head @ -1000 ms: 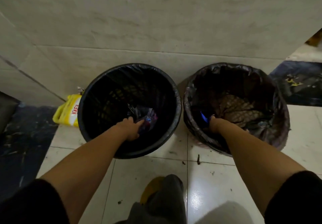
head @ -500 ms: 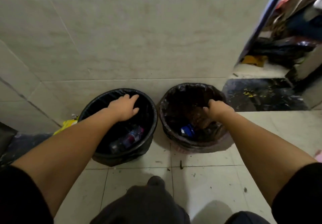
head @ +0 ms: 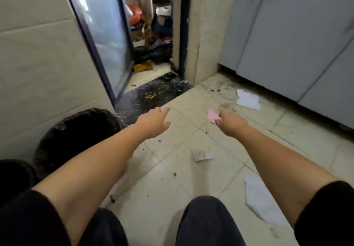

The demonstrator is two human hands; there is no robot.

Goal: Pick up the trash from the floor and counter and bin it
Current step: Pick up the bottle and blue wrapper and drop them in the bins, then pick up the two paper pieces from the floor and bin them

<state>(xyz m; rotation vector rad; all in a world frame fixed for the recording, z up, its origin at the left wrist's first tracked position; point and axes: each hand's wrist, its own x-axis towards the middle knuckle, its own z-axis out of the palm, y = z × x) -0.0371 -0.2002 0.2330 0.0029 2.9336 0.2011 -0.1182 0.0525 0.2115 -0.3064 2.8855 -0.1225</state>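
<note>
Down at the left, against the wall, stands a black-lined bin [head: 76,136], with the rim of a second bin [head: 17,171] just showing at the frame's edge. The person's left hand [head: 153,123] reaches out over the tiled floor [head: 172,198], fingers loosely spread and holding nothing. Below and between the arms lies a small crumpled wrapper [head: 201,153], which looks light and springy; a pinch on its raised fold should lift it. The right hand [head: 232,124] has its fingers curled downward, close to a pink scrap [head: 211,116]; whether it touches the scrap I cannot tell. That scrap looks thin and flat on the tile, so it may need a fingernail under an edge. Farther right, a white tissue [head: 248,99] sits near the foot of the grey cabinet [head: 297,44], and another white sheet [head: 260,199] lies beside the right forearm; both look soft and likely to tear if damp. The floor between the trash and the bins is open, though gritty.
</note>
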